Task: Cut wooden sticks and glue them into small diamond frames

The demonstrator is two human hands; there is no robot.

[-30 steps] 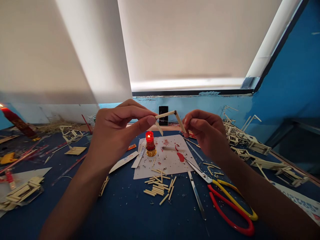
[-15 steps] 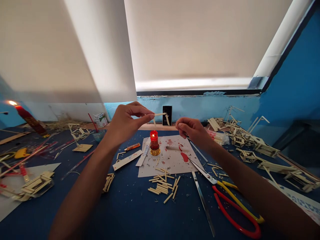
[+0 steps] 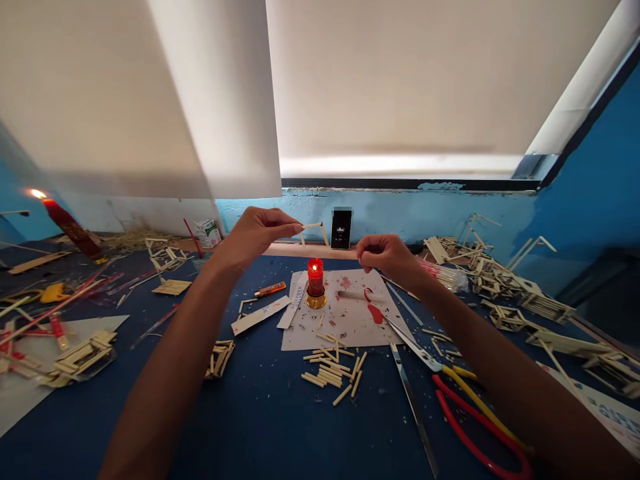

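Left hand (image 3: 255,235), frame centre: grip clamped on a bent stick piece (image 3: 314,230), held above the lit red candle (image 3: 315,280). Right hand (image 3: 383,257) just right of the candle, fingers pinched together, probably on nothing; too small to tell. Scissors (image 3: 453,393) lie on the tabletop (image 3: 260,427) lower right.

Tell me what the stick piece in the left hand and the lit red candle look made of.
Stick piece: pale, matte, thin and straight, probably wood or bamboo. Red candle: glossy, glowing translucent red, likely wax, on a shiny gold-coloured base, possibly metal.
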